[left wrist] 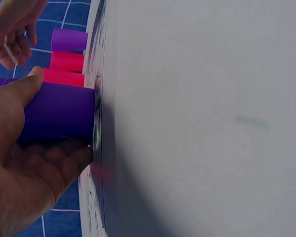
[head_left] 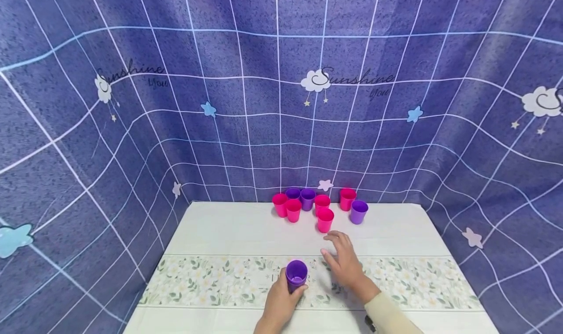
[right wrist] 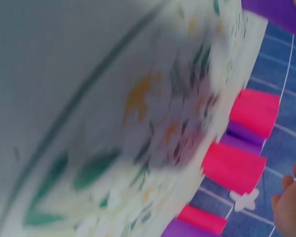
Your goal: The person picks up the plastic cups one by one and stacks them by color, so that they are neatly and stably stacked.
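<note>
My left hand [head_left: 281, 297] grips a purple cup [head_left: 296, 274] by its sides, thumb on one side and fingers on the other. That cup stands upright, mouth up, over the flowered band of the tablecloth; its purple wall [left wrist: 61, 111] fills the hold in the left wrist view. My right hand [head_left: 345, 263] hovers to the right with fingers loosely spread and nothing in them. Just beyond its fingertips is a pink cup [head_left: 325, 220], apart from the hand. In the right wrist view only part of the right hand [right wrist: 292, 205] shows.
At the back stand more upright cups: pink ones [head_left: 293, 211] and purple ones [head_left: 308, 200] grouped at the middle, and a pink cup [head_left: 347, 199] beside a purple cup [head_left: 358, 212] to the right. A blue gridded curtain [head_left: 264, 128] surrounds the white tablecloth [head_left: 220, 231].
</note>
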Demonstrator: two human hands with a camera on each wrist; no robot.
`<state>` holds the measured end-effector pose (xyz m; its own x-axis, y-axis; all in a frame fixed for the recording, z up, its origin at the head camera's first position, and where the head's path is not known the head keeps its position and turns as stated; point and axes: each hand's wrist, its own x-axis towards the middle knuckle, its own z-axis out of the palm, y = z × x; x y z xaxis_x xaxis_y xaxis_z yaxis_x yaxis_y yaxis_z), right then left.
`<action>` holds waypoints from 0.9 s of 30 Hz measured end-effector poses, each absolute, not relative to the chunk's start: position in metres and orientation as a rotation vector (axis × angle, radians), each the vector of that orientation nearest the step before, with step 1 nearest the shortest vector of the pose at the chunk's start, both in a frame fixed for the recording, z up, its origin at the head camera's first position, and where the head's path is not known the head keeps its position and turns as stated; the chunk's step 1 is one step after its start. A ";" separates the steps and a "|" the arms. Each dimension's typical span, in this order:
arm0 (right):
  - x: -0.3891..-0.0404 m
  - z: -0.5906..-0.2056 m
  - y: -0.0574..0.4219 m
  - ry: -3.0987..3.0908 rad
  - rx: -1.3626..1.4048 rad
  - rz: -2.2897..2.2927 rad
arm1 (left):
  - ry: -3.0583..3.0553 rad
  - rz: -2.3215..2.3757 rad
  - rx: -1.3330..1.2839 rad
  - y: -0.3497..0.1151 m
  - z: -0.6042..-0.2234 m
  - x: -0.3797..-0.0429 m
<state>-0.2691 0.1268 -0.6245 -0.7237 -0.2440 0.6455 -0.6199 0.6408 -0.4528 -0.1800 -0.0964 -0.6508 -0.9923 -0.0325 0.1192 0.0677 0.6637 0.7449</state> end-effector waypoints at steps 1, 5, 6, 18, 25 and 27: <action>-0.272 -0.623 0.130 -2.328 0.648 0.932 | -2.755 -1.241 -0.028 -0.097 -0.651 -0.180; -0.278 -0.620 0.140 -2.404 0.560 0.955 | -2.762 -1.257 -0.022 -0.098 -0.652 -0.180; -0.280 -0.619 0.142 -2.425 0.545 0.959 | -2.767 -1.261 -0.019 -0.098 -0.652 -0.180; -0.316 -0.621 0.169 -2.532 0.388 0.825 | -2.789 -1.300 -0.026 -0.101 -0.652 -0.184; -0.335 -0.622 0.183 -2.656 0.335 0.653 | -2.791 -1.335 -0.027 -0.104 -0.652 -0.182; -0.339 -0.623 0.186 -2.719 0.331 0.603 | -2.801 -1.332 -0.034 -0.105 -0.651 -0.181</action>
<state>-0.3392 0.1860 -0.6232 -0.9166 -0.1513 0.3700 -0.2936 0.8831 -0.3661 -0.1808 -0.1047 -0.6513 -0.9990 0.0028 0.0454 0.0370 0.6308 0.7750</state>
